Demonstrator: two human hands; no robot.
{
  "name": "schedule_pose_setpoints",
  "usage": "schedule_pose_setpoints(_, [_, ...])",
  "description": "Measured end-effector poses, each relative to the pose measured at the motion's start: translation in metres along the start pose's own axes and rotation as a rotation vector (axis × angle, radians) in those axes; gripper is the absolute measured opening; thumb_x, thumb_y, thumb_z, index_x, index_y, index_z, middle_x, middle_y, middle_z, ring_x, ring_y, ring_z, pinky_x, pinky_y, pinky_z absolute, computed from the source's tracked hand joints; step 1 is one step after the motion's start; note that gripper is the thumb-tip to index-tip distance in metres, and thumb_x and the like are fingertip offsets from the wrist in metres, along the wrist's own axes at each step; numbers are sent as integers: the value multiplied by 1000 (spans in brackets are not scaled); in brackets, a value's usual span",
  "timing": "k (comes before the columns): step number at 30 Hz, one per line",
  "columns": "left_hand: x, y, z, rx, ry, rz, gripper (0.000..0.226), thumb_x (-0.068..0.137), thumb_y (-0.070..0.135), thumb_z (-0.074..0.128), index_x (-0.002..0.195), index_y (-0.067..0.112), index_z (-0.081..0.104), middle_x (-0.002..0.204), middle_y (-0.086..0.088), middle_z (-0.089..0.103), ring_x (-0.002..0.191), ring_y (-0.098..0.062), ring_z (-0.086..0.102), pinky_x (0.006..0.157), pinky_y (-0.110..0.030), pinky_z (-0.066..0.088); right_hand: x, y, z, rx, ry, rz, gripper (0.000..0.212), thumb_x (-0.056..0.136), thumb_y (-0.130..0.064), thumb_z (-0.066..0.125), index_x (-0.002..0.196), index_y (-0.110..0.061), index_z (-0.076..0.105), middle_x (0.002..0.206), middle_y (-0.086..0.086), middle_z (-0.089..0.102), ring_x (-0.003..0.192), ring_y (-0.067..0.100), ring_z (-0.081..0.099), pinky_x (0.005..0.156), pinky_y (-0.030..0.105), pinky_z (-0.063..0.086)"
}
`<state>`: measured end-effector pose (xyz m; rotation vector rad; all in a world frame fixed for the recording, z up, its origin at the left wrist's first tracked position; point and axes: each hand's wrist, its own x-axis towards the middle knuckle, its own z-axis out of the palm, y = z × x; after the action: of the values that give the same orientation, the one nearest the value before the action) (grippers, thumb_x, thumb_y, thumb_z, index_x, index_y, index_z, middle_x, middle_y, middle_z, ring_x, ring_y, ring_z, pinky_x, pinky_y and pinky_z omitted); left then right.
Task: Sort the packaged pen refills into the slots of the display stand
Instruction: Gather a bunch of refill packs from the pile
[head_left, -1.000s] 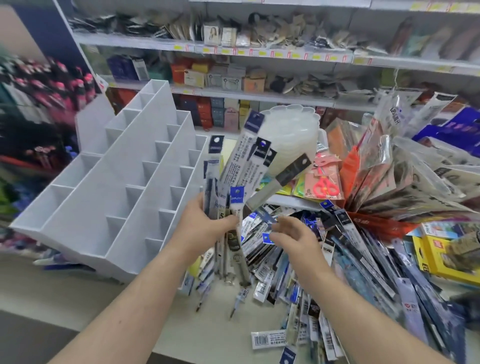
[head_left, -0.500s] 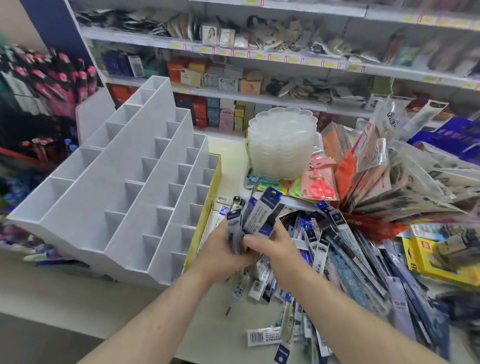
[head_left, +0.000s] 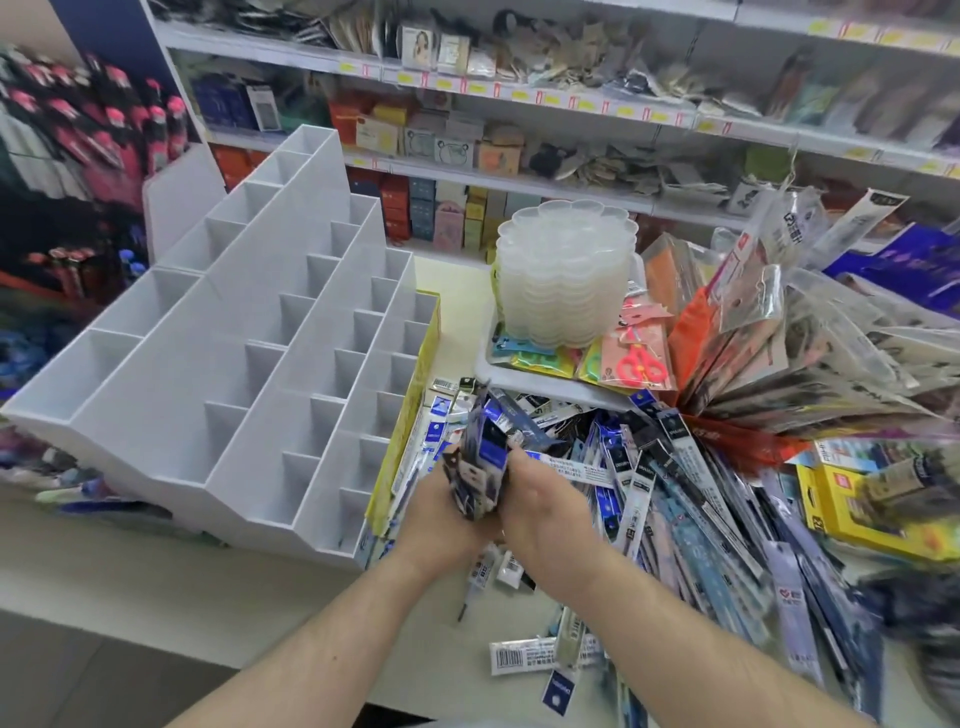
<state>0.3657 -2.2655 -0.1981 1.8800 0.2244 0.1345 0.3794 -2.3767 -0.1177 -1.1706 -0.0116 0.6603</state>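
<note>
My left hand (head_left: 441, 512) and right hand (head_left: 545, 512) both clutch a bundle of refill packs (head_left: 480, 457) beside the empty stand (head_left: 249, 358); light, slick, floppy sleeves, best gripped mid-length.

Both hands (head_left: 498, 512) have lowered the bundle of refills (head_left: 483, 462) and closed together around it.

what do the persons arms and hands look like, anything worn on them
Both forearms are bare right down to the lower edge of the picture: no sleeves show. The left hand and the right hand carry no gloves, and no watch, bracelet or ring can be seen on the sides that face the camera. No markings show on them.
</note>
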Motion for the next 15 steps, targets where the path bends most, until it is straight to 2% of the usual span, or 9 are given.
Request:
schedule_pose_setpoints(2, [3, 4, -12, -37, 72, -38, 23, 74, 10, 76, 78, 29, 64, 69, 26, 68, 63, 12, 61, 58, -3, 42, 3, -9, -6, -7, 27, 0, 72, 82, -35, 58, 146, -6, 44, 143, -1, 52, 132, 6, 46, 115, 26, 31])
schedule_pose_setpoints(4, [8, 12, -31, -77, 138, -61, 16, 76, 5, 73, 77, 17, 62, 62, 15, 64, 55, 5, 56, 56, -5, 43, 15, -16, -24, -324, 165, -90, 42, 100, -34, 50, 139, -19, 51, 133, -18, 55, 125, -7, 49, 99, 15, 38])
schedule_pose_setpoints(6, [12, 25, -50, -101, 171, -48, 13, 71, 12, 69, 80, 11, 60, 61, 9, 61, 56, -1, 54, 58, -7, 45, 29, -12, -37, -657, 324, -59, 24, 100, -35, 54, 122, -29, 54, 122, -16, 58, 117, 4, 56, 88, 23, 43])
schedule_pose_setpoints(7, [14, 31, -58, -106, 172, -44, 17, 68, 16, 67, 82, 12, 58, 62, 8, 60, 57, -3, 54, 59, -10, 46, 37, -5, -42, -874, 326, -19, 26, 97, -36, 57, 122, -27, 54, 125, -11, 58, 118, 10, 55, 92, 30, 44])
schedule_pose_setpoints(8, [15, 37, -64, -118, 165, -46, 20, 65, 18, 65, 83, 13, 57, 63, 7, 60, 59, -5, 54, 61, -14, 47, 46, 5, -43, -1162, 265, -27, 34, 94, -37, 57, 125, -23, 56, 130, -7, 56, 123, 16, 52, 102, 37, 41])
schedule_pose_setpoints(10, [15, 46, -73, -171, 170, -51, 22, 62, 14, 63, 83, 15, 59, 64, 10, 62, 60, -5, 57, 61, -15, 49, 65, 29, -38, -1639, 60, -168, 48, 91, -40, 54, 132, -17, 56, 144, 1, 48, 140, 23, 36, 121, 47, 18])
schedule_pose_setpoints(12, [12, 52, -77, -216, 185, -61, 25, 60, 11, 63, 80, 26, 65, 66, 13, 67, 63, -2, 61, 62, -11, 50, 82, 44, -25, -1770, -114, -242, 61, 91, -44, 49, 146, -18, 44, 159, 4, 31, 150, 23, 17, 123, 50, -1])
schedule_pose_setpoints(15, [8, 52, -79, -219, 171, -100, 39, 58, 10, 64, 76, 44, 70, 69, 11, 71, 69, -4, 67, 65, -16, 52, 102, 53, -18, -1869, -297, -134, 68, 97, -51, 35, 158, -27, 17, 167, 4, 11, 154, 24, 6, 122, 54, -6])
